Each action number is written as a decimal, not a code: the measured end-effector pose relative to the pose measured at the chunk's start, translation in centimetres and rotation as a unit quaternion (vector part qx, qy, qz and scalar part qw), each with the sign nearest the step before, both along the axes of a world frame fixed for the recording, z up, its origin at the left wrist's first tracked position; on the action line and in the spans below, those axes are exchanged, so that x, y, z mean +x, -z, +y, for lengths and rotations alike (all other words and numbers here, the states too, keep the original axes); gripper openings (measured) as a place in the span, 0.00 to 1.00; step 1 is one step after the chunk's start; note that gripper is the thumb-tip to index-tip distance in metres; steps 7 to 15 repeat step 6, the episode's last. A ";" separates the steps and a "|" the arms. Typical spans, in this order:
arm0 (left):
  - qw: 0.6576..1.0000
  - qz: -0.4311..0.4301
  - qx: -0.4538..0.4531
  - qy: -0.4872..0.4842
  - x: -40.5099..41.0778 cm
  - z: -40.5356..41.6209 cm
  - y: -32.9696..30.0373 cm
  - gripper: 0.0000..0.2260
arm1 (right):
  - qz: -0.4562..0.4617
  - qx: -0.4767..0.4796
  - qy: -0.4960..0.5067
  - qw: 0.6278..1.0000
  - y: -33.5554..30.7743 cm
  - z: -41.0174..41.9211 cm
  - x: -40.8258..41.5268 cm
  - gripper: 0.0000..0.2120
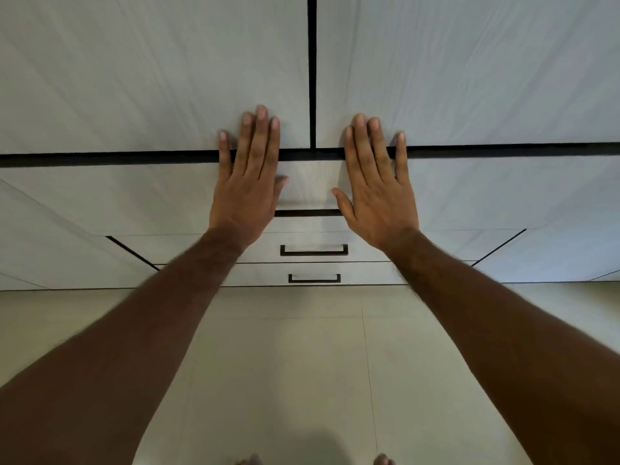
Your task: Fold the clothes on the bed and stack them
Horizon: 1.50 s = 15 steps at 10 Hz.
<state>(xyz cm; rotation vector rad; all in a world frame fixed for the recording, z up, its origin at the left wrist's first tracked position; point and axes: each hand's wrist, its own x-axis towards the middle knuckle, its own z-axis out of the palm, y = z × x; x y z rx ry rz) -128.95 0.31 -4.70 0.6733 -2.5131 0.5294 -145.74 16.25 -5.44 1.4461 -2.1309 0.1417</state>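
My toes (pixel 250 460) show at the bottom edge on the pale tiled floor (pixel 295 364), and from there my bare forearms reach forward and up. No bed and no clothes are in view, so the work in hand lies somewhere out of sight, probably behind or to one side of me; the risk I judge is plain enough, that I am facing the wrong way and nothing gets folded until I turn. Below my wrists sit two pale drawers, each with a dark bar handle (pixel 314 250), the upper (pixel 314 255) just under my palms, the lower (pixel 314 278) nearer the floor. My left hand (pixel 246 182) and right hand (pixel 377 189) are held up side by side, backs toward me, fingers straight and slightly spread, gripping nothing; whether the palms press the pale woodgrain wardrobe doors (pixel 167 78) beyond them or hover just short, I cannot tell. My fingertips cross the dark horizontal gap (pixel 100 159), and the dark vertical seam (pixel 312 72) rises between my hands.
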 end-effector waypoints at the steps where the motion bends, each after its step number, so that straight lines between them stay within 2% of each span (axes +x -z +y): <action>1: 1.000 -0.012 -0.023 -0.016 -0.4 -0.3 1.0 0.38 | 0.022 -0.001 0.005 1.000 0.8 -0.3 -0.3 0.39; 3: 0.995 -0.077 -0.033 -0.062 -1.0 -0.5 1.4 0.51 | 0.029 0.057 0.020 0.998 1.4 -1.0 -1.1 0.48; 4: 0.995 -0.074 0.006 -0.064 -1.3 0.0 1.0 0.51 | 0.015 0.078 0.031 0.996 1.2 -1.2 -0.9 0.50; 5: 0.994 -0.094 0.006 -0.061 0.0 1.2 -0.3 0.47 | 0.012 0.078 0.014 0.997 -0.1 0.3 0.3 0.48; 6: 0.997 -0.069 0.019 -0.026 1.3 3.1 -2.7 0.42 | -0.009 0.034 -0.014 0.999 -2.1 2.3 1.4 0.42; 15: 0.997 -0.069 0.019 -0.026 1.3 3.1 -2.7 0.42 | -0.009 0.034 -0.014 0.999 -2.1 2.3 1.4 0.42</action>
